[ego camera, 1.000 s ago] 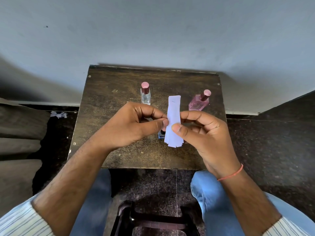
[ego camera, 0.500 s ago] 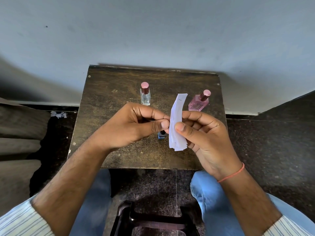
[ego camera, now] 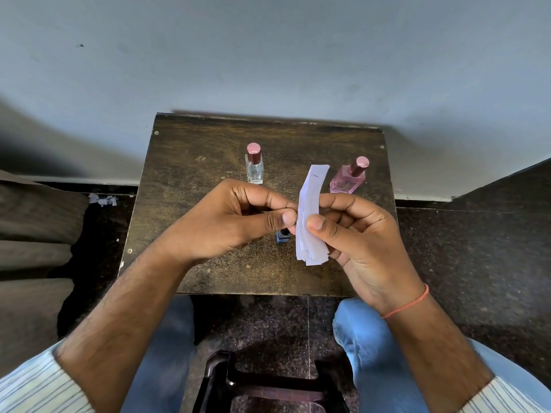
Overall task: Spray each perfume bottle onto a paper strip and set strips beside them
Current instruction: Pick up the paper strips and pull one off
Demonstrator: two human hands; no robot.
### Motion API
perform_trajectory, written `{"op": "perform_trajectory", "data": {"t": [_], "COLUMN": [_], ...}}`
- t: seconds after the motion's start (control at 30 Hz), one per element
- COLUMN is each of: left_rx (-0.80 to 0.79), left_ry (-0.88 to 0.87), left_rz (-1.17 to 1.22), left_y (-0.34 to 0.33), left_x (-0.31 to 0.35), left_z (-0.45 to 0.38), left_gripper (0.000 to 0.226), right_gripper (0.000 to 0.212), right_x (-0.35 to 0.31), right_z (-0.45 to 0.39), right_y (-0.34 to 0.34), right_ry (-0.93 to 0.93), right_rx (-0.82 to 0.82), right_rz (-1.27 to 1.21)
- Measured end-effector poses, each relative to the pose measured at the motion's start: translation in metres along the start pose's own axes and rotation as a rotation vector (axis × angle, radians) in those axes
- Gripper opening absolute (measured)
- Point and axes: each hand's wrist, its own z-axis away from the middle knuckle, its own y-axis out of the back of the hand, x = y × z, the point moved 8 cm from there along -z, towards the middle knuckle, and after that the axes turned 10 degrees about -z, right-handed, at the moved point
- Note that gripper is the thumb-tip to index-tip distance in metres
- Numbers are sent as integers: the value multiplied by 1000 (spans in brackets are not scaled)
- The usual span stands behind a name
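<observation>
A small stack of white paper strips [ego camera: 311, 213] stands upright above the table, pinched between the thumb and fingers of my right hand [ego camera: 357, 236]. My left hand [ego camera: 235, 222] touches the stack's left edge with thumb and forefinger. Behind my hands stand a clear perfume bottle [ego camera: 254, 168] with a pink cap and a pink perfume bottle [ego camera: 348, 177] with a pink cap. A small blue bottle [ego camera: 283, 235] shows below my left thumb, mostly hidden by my hands.
The bottles stand on a small dark wooden table [ego camera: 190, 180] pushed against a grey wall. Torn paper scraps [ego camera: 103, 200] lie on the floor at the left. My knees in blue jeans and a dark stool [ego camera: 220, 380] are below the table's near edge.
The strip stack has turned from facing me flat to nearly edge-on and now curves. My right hand has rotated with it. My left thumb and forefinger stay at its left edge.
</observation>
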Motion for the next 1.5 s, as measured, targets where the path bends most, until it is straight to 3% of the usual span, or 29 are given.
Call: {"op": "perform_trajectory", "data": {"t": [0.2,0.5,0.73,0.9,1.1,1.2,1.33,1.5], "left_rx": [80,92,126,161,166,162,170,144], "left_ry": [82,34,-40,-52,-66,-79,-92,-82], "left_rz": [16,-50,-43,-62,-95,-117,-145,-190], "left_y": [9,10,18,19,20,19,20,15], "left_x": [-14,-14,-17,-15,-13,-10,-8,-8], "left_z": [3,3,0,1,3,3,4,5], "left_gripper": [14,24,22,15,24,17,32,31], "right_gripper": [35,31,18,14,11,10,8,3], "right_x": [-2,-2,-19,-22,-24,-24,-18,-9], "right_z": [3,4,8,10,11,11,11,12], "right_y": [-4,-4,-8,-12,-15,-16,-13,-15], "right_ry": [-4,12,202,222,246,209,145,66], "right_rx": [-23,-24,-36,-74,-81,-64,-69,-112], "right_rz": [26,116,211,215,273,236,230,198]}}
